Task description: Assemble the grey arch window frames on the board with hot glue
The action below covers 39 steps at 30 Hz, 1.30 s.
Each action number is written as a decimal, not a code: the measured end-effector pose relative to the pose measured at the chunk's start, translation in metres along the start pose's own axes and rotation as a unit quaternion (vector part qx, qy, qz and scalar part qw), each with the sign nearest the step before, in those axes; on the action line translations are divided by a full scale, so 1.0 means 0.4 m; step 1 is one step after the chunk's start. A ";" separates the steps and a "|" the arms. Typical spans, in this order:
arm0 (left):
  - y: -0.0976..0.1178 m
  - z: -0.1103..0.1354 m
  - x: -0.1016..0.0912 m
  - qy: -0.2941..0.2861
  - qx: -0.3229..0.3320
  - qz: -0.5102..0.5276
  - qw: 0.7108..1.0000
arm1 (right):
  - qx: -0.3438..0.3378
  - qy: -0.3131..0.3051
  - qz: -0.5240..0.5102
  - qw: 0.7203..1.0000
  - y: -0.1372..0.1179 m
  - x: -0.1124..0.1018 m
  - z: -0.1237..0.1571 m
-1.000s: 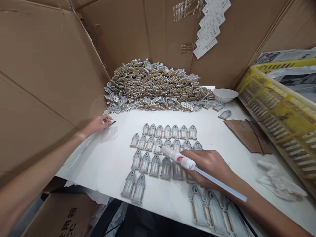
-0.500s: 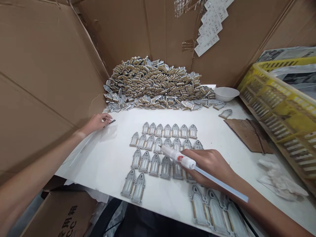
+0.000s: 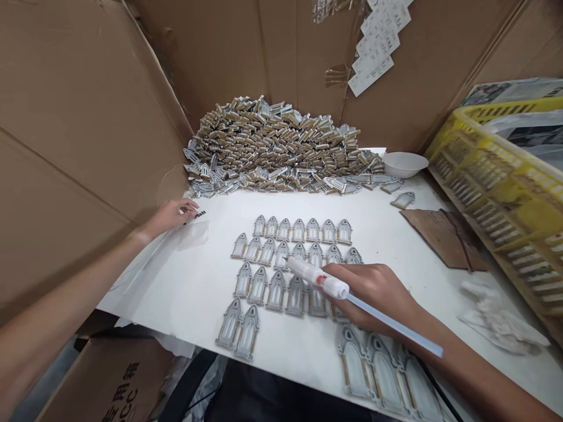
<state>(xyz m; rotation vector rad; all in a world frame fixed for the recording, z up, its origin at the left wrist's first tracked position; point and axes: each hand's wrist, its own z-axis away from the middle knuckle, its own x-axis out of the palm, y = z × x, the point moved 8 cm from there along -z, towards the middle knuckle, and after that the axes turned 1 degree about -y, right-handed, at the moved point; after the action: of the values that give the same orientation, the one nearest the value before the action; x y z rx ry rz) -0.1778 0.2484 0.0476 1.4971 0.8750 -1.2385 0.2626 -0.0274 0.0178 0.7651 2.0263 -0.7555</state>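
My right hand (image 3: 373, 290) is closed around a white pen-shaped tool (image 3: 319, 277) with a red mark and a translucent tube at its back end. Its thin tip is over an arch-shaped window frame piece (image 3: 282, 255) in the second row; whether it touches cannot be told. Far to the left, my left hand (image 3: 171, 215) rests low at the table with its fingers curled in. A small dark strip or row of bits (image 3: 200, 214) sticks out by its fingertips; what lies inside the fingers is hidden. Several rows of grey arched pieces (image 3: 276, 291) lie between the hands.
A big heap of arched pieces (image 3: 277, 143) stands against the cardboard wall (image 3: 299, 64). To its right are a white bowl (image 3: 404, 164), a cardboard scrap (image 3: 440, 240), crumpled tissue (image 3: 497, 319) and a yellow basket (image 3: 492, 176). Clear film (image 3: 193, 234) lies near my left hand.
The view has shifted very slightly. My left hand has moved a touch back at the small dark bits; the pen-shaped tool stays over the same piece.
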 end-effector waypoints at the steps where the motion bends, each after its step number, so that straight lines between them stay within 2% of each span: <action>1: -0.004 -0.001 -0.002 0.002 0.001 -0.002 1.000 | 0.001 -0.001 0.000 1.000 0.001 0.001 0.000; 6: -0.027 -0.003 -0.011 0.008 -0.004 -0.016 1.000 | 0.006 -0.017 0.001 1.000 0.002 0.006 0.000; 11: -0.041 -0.002 0.005 -0.031 -0.016 -0.030 0.999 | 0.007 -0.016 0.002 1.000 0.001 0.004 -0.001; 16: -0.037 -0.002 0.019 -0.044 -0.018 -0.042 0.998 | 0.002 -0.003 0.000 1.000 0.001 0.000 -0.002; 23: -0.041 0.006 0.013 -0.032 -0.029 -0.038 0.998 | -0.006 -0.002 0.008 1.000 -0.006 -0.005 -0.003; 31: -0.044 0.020 0.005 0.009 -0.036 0.024 0.999 | -0.001 -0.012 0.006 1.000 -0.003 -0.003 -0.001; 39: -0.039 0.025 0.012 0.011 -0.045 0.065 0.997 | -0.004 0.000 0.005 1.000 -0.003 -0.005 -0.003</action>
<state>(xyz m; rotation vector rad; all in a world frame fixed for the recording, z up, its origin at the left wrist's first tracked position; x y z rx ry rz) -0.1943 0.2429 0.0391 1.4735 0.8247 -1.0764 0.2619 -0.0278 0.0202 0.7712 2.0227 -0.7415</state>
